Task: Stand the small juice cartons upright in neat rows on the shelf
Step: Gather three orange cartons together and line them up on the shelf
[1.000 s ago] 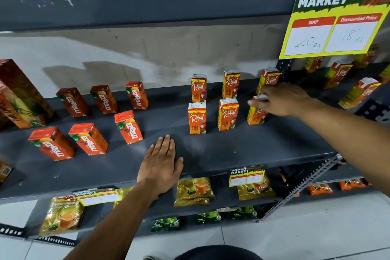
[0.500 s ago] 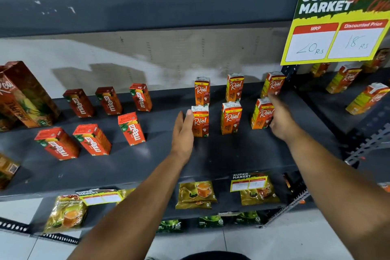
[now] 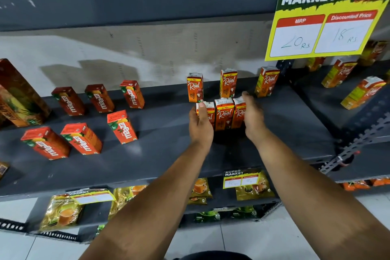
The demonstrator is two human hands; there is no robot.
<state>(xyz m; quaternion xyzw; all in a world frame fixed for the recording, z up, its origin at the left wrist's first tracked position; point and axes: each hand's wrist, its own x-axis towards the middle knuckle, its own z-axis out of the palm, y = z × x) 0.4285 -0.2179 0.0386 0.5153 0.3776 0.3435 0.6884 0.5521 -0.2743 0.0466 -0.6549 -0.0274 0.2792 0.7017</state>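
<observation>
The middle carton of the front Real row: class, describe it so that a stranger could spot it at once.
Find the yellow price sign, then drop to the grey shelf below. Both hands press three Real cartons together; the middle carton alone shows its whole front, uncovered by left hand or right hand.

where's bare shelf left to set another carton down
Bare patches: right of the right hand toward the shelf end, and between the Maaza cartons and the left hand. Crowded: the front Real cartons, pressed together between both hands.
</observation>
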